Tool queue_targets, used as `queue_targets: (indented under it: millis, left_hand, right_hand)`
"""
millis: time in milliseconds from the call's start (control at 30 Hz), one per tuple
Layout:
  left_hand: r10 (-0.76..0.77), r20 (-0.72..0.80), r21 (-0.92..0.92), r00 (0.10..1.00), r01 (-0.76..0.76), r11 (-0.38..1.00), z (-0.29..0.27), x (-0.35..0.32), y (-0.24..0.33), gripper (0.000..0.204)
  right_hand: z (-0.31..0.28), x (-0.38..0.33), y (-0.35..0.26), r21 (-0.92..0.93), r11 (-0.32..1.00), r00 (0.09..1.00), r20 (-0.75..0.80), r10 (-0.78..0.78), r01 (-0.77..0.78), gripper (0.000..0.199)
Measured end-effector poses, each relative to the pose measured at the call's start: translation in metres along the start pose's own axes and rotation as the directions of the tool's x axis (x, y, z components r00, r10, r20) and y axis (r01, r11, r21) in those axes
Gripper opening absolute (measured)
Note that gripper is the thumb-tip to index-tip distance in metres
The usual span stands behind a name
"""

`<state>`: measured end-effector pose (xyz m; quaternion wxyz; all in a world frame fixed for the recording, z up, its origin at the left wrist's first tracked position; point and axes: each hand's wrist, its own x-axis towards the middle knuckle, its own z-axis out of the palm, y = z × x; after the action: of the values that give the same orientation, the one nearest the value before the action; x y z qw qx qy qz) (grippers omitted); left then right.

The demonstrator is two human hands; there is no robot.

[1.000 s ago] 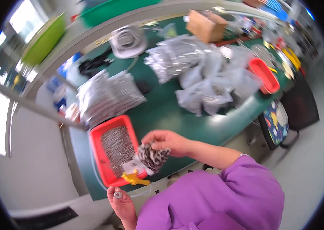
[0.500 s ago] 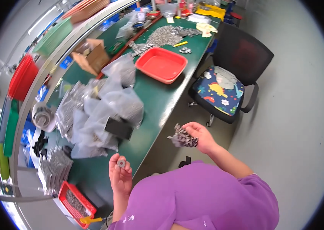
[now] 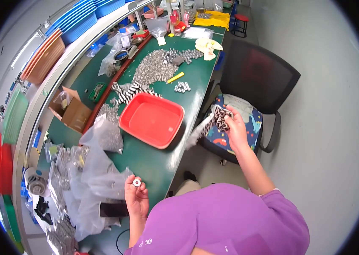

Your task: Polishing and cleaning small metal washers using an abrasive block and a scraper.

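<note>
Left grip (image 3: 136, 196) pinches small ring (image 3: 137, 182); right grip (image 3: 233, 127) clamps patterned cloth (image 3: 219, 119) beside green surface (image 3: 158, 163), near red tray (image 3: 151, 120).

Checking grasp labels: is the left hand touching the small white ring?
Touching. The head view shows the small white ring pinched at the fingertips of the left hand, raised above the green table, with no gap visible.
</note>
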<state>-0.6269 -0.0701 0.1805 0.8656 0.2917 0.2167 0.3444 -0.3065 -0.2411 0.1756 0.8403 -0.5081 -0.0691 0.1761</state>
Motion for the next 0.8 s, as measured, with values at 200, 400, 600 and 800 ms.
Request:
queue_targets:
  millis: [200, 400, 600, 800]
  left_hand:
    - [0.078, -0.044, 0.017, 0.996, -0.077, 0.997, 0.027, 0.07, -0.002, 0.034]
    - [0.282, -0.243, 0.077, 0.928, -0.272, 0.959, 0.028, 0.105, -0.007, 0.033]
    - [0.363, -0.422, 0.1, 0.831, -0.355, 0.93, 0.052, 0.134, -0.047, 0.034]
    - [0.447, -0.561, 0.162, 0.697, -0.437, 0.885, 0.072, 0.126, -0.065, 0.034]
  right_hand:
    - [0.023, 0.17, -0.009, -0.09, 0.985, 0.989, 0.003, -0.15, 0.149, 0.033]
    - [0.018, 0.339, 0.032, -0.423, 0.876, 0.968, 0.012, -0.251, 0.232, 0.03]
    - [-0.055, 0.492, 0.148, -0.904, 0.409, 0.988, 0.072, -0.135, 0.122, 0.03]
    - [-0.021, 0.494, 0.185, -0.868, 0.225, 0.879, 0.372, -0.296, 0.443, 0.017]
